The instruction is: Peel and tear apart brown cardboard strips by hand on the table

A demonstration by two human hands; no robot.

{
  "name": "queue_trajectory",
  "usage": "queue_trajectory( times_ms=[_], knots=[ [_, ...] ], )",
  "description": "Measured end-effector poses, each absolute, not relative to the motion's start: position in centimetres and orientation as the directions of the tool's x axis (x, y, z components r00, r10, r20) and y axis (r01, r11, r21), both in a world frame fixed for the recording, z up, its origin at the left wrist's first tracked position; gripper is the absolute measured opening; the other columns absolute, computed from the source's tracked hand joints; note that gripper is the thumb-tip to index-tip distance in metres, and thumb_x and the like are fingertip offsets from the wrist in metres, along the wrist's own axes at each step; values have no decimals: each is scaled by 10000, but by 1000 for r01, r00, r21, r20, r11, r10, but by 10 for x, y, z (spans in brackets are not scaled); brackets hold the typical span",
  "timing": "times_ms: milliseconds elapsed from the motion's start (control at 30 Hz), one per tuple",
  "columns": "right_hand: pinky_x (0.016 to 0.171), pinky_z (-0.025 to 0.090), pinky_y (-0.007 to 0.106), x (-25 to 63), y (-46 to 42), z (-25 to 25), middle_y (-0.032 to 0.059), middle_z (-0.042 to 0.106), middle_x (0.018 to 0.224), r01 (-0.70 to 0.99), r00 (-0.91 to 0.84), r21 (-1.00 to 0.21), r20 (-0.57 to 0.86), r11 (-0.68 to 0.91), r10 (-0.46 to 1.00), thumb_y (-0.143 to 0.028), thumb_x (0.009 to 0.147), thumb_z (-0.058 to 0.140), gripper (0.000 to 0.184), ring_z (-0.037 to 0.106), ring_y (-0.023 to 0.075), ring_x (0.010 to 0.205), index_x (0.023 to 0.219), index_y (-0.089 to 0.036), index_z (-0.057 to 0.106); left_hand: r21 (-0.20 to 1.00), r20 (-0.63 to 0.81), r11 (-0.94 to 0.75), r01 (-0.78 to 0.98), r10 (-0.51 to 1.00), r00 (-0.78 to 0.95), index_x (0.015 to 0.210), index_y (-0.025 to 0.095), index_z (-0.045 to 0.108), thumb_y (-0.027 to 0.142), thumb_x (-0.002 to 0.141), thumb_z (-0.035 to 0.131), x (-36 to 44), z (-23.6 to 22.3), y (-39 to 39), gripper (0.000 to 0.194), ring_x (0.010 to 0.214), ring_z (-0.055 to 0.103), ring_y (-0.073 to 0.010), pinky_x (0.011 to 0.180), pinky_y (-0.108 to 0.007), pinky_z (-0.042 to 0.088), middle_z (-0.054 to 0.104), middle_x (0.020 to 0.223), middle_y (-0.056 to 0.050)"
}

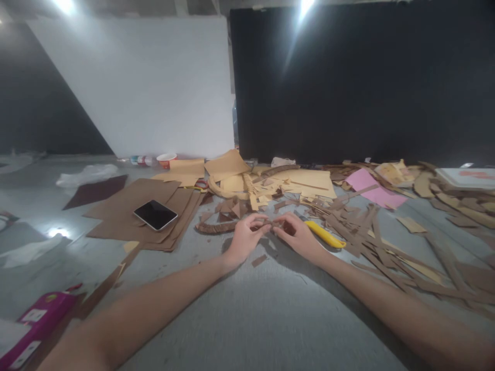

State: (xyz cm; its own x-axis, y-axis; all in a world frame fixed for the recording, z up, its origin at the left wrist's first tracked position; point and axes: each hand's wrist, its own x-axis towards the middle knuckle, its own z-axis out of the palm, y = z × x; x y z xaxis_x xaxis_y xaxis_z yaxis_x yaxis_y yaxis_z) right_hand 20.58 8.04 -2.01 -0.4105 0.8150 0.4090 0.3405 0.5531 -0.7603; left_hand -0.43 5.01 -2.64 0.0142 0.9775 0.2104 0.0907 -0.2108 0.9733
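Over the middle of the table my left hand point(245, 239) and my right hand point(297, 235) almost meet at the fingertips. Both are closed in a pinch on what looks like a small brown paper piece point(271, 222), mostly covered by the fingers. A curved roll wrapped in brown paper point(215, 228) lies just left of my left hand, its right end hidden behind that hand. Beside my right hand rests a yellow-handled cutter point(325, 235). Under the hands a small brown paper scrap point(259, 260) lies on the grey table point(247, 319).
A phone point(155, 214) lies on stacked brown sheets point(116, 203) at left. Brown strips point(381, 252) spread across the right, near a pink sheet point(373, 188). Tan paper point(309, 181), red-handled scissors point(201, 184) and a paper cup point(166, 160) sit further back. A purple power strip point(42, 319) is at lower left.
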Motion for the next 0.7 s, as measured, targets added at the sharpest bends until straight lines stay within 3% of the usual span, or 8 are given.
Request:
queue_trajectory(
  times_ms=[67,267,467,700],
  knots=[
    [740,494,337,206,82,-20,49,681,1011,339,-435,-764,390,549,812,-476,1031,642,259,622,202,827,1110,-246,730,974,202,-204,95,979,26,1235,190,736,512,868,857,-5,-26,49,503,844,752,-236,761,-316,546,794,887,-56],
    [703,465,325,209,83,-21,14,651,824,290,-467,-824,322,487,824,-532,1028,635,344,590,200,769,872,-229,684,968,198,-202,147,979,41,1179,188,741,502,872,846,-4,-27,49,452,865,750,-240,771,-323,542,797,910,-63],
    [695,451,314,210,83,-20,4,640,789,309,-447,-843,279,440,850,-531,997,668,353,581,193,762,828,-221,652,955,241,-249,162,968,72,1024,191,774,481,891,828,-2,-26,50,323,952,762,-252,869,-352,572,808,1006,-91],
    [671,426,316,208,80,-18,10,631,784,323,-459,-825,292,463,839,-540,1002,644,370,558,191,740,808,-225,626,960,225,-237,148,970,90,979,183,774,500,865,851,-3,-32,53,345,868,743,-234,804,-335,555,799,930,-79]
  ],
)
